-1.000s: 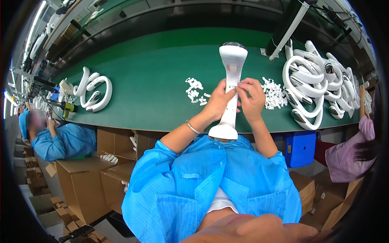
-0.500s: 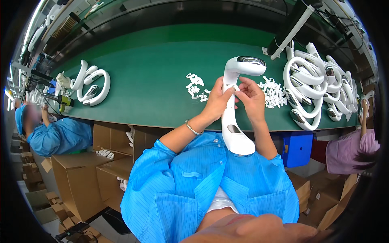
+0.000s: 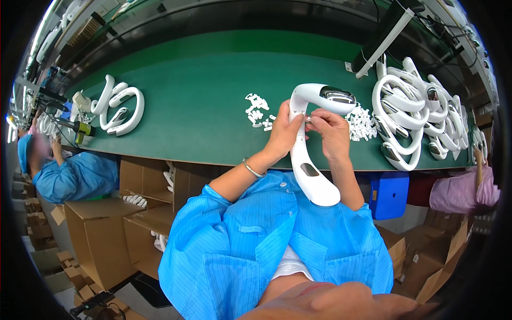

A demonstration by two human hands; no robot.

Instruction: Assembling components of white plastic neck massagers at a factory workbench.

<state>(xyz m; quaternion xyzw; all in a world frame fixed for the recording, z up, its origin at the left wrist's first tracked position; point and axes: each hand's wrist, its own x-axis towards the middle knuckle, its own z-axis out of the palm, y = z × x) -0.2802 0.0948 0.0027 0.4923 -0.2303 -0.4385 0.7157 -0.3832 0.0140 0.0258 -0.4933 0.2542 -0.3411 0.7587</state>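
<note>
Left hand: our left hand [image 3: 284,136] has a closed grip on the white curved neckband shell [image 3: 309,154], near its bend.
Right hand: our right hand [image 3: 332,132] pinches at the shell beside the left thumb.
Worktop: we see the green worktop [image 3: 202,96], with small white parts [image 3: 258,109] scattered just beyond our hands.
Right side: a pile of white shells [image 3: 421,114].
Left side: two more shells [image 3: 120,104]; a blue-coated person [image 3: 74,173] sits below them.

The curved device [image 3: 308,160] looks like smooth, glossy white plastic with a shiny metallic pad at its head. The surface [image 3: 202,106] is matt green. At 7 o'clock, plain brown cardboard boxes [image 3: 101,234], dull and rough.
</note>
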